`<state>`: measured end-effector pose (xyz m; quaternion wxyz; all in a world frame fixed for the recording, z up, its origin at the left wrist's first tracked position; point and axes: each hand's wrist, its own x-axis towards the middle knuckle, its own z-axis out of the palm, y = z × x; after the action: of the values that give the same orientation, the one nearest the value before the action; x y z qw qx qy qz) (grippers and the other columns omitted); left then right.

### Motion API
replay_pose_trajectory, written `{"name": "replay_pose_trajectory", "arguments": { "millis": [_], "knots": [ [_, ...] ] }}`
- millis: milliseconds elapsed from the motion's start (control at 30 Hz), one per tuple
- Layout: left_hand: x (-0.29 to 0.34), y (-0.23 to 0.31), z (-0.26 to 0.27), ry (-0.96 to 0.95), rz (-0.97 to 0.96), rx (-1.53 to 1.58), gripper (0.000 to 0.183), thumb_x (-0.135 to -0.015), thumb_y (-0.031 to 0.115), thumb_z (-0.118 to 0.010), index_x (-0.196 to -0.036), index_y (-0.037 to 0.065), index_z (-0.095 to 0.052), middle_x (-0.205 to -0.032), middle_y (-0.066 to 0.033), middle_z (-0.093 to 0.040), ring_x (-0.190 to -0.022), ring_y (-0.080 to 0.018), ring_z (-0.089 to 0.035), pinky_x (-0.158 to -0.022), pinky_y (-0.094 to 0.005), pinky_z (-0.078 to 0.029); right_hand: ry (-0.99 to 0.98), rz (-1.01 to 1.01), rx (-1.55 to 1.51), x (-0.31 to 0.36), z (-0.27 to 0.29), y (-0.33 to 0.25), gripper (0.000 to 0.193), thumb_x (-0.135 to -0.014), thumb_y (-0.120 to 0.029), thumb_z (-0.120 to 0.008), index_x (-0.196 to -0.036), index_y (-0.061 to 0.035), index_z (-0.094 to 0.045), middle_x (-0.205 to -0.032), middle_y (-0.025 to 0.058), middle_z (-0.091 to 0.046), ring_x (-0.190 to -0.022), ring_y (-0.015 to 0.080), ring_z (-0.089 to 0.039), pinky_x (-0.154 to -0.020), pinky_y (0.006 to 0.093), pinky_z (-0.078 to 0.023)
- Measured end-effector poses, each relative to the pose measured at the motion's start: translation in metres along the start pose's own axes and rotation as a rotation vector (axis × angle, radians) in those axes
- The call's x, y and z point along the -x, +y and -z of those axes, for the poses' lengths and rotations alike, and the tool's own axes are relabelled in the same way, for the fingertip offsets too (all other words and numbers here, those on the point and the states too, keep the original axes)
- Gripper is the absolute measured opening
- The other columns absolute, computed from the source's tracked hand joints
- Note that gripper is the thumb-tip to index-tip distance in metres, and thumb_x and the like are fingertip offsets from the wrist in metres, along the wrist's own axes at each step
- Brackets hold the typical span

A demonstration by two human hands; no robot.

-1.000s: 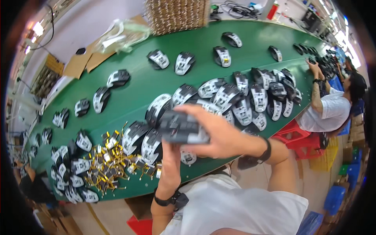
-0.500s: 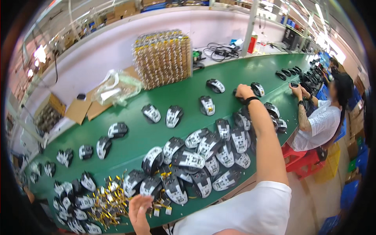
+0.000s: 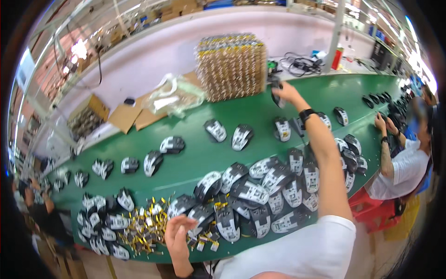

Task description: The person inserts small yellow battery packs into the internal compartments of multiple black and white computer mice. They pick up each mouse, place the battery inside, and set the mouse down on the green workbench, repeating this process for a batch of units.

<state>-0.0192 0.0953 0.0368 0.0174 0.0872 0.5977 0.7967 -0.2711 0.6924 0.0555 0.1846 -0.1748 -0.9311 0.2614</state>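
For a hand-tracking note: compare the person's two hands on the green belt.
The right hand is stretched far out, gripping a dark shell piece beside the stacked trays; the left hand stays close in, fingers curled over the pile of small gold parts. The right wrist wears a black watch; the left wrist is cut off from view. Both are bare.

Far side of the green table (image 3: 200, 153)
A tall stack of trays (image 3: 231, 66), a clear plastic bag (image 3: 174, 95) and flattened cardboard (image 3: 127, 116) sit beyond the hands; a co-worker (image 3: 406, 162) sits rightward.

The right hand (image 3: 284, 91) blurs the dark part (image 3: 277, 97) (kind unreadable) it grips.
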Motion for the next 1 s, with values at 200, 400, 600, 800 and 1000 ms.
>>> {"name": "replay_pose_trajectory", "arguments": {
  "millis": [200, 400, 600, 800, 1000],
  "knots": [
    [-0.014, 0.013, -0.022, -0.105, 0.078, 0.027, 0.083, -0.090, 0.039, -0.060, -0.150, 0.002, -0.016, -0.142, -0.0257, -0.040, -0.123, -0.0356, -0.053, -0.096, -0.0435, -0.048, -0.402, 0.860, -0.167, 0.218, -0.017, -0.271, 0.059, -0.081, -0.035, -0.070, -0.128, -0.0064, -0.051, -0.108, 0.0209, -0.064, -0.092, 0.0372, -0.065, -0.080, 0.0412, -0.053],
    [0.018, -0.016, 0.019, 0.246, 0.039, 0.281, 0.059, -0.098, 0.044, -0.046, -0.142, 0.004, -0.037, -0.137, -0.0120, -0.049, -0.122, -0.0273, -0.052, -0.101, -0.0448, -0.045, -0.665, 1.099, -0.255, 0.349, -0.055, -0.339, 0.060, -0.080, -0.032, -0.072, -0.127, -0.0040, -0.047, -0.114, 0.0192, -0.059, -0.087, 0.0361, -0.064, -0.074, 0.0421, -0.054],
    [0.064, -0.006, 0.102, 0.166, -0.006, 0.728, 0.087, -0.089, 0.067, -0.037, -0.141, -0.001, -0.033, -0.108, -0.0285, -0.061, -0.078, -0.0387, -0.067, -0.061, -0.0435, -0.057, -0.710, 1.092, -0.226, 0.371, -0.044, -0.308, 0.024, -0.073, -0.011, -0.074, -0.095, -0.0068, -0.064, -0.096, 0.0073, -0.061, -0.078, 0.0255, -0.063, -0.065, 0.0359, -0.052],
    [0.070, -0.023, 0.104, 0.184, 0.062, 0.789, 0.088, -0.089, 0.066, -0.039, -0.143, -0.002, -0.032, -0.108, -0.0328, -0.060, -0.076, -0.0392, -0.067, -0.066, -0.0442, -0.057, -0.540, 1.016, -0.073, 0.425, -0.067, -0.265, 0.020, -0.067, -0.008, -0.067, -0.086, -0.0058, -0.064, -0.080, 0.0044, -0.052, -0.072, 0.0198, -0.051, -0.061, 0.0319, -0.039],
    [0.061, -0.018, 0.111, 0.264, 0.032, 0.619, 0.083, -0.090, 0.066, -0.036, -0.141, 0.000, -0.037, -0.105, -0.0289, -0.061, -0.074, -0.0369, -0.067, -0.061, -0.0393, -0.056, -0.471, 0.963, -0.190, 0.461, -0.100, -0.305, 0.023, -0.072, -0.008, -0.063, -0.095, -0.0034, -0.064, -0.084, 0.0049, -0.053, -0.076, 0.0205, -0.052, -0.064, 0.0325, -0.039]
  ]
}}
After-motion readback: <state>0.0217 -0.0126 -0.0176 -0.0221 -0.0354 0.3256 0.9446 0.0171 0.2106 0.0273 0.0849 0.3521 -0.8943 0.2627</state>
